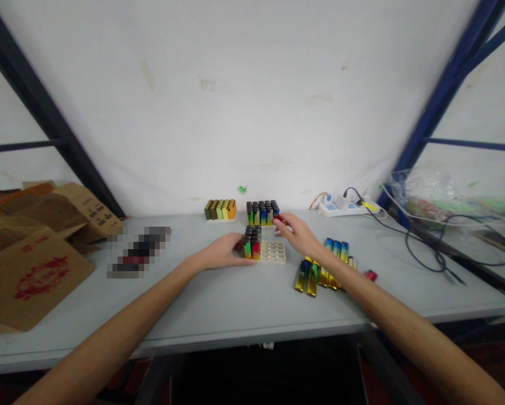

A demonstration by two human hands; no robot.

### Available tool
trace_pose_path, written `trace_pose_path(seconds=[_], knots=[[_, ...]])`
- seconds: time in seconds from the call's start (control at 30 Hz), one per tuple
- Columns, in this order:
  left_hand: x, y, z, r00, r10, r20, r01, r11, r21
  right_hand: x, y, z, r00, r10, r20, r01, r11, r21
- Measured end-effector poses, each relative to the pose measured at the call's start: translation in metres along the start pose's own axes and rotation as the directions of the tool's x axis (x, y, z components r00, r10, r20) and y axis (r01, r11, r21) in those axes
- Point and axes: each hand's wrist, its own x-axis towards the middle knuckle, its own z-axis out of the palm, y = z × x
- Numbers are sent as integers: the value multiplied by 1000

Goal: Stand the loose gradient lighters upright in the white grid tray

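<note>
On the surface (201, 309), left hand (224, 251) steadies the tray (274, 253)'s lighters (252, 248), grip half-open, while right hand (296, 233) pinches a red lighter (278, 217).

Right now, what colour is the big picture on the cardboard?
The picture is red; it shows best in the head view.

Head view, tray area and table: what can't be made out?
All in the head view:
- Left hand: some fingertips, hidden behind the tray's lighters.
- Red item at the right hand: too small, partly covered by fingers.
- Loose lighters: some partly hidden by the right forearm, so no sure count.
- Dark item at left: pixelated.
- Cardboard: print too small; left side cut off by the edge.
</note>
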Motion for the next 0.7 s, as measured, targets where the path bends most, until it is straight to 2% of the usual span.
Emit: trace_pose_path(seconds=[0.07,0.17,0.27,0.53,0.7], knots=[[0,0,-2,1000,-1,22,1,1000,-18,0,2,2,998,-60,29,62,996,-65],[0,0,-3,1000,11,26,-10,1000,-22,-1,5,5,996,-32,82,42,992,-120],[0,-1,-3,1000,19,13,-19,999,27,-2,7,7,996,10,94,-2,996,-88],[-2,-4,-1,998,62,18,-63,996,61,-5,6,19,992,-9,123,8,1000,15],[-2,-3,-1,999,47,8,-48,998,47,-5,4,20,988,-11,155,-1,997,71]])
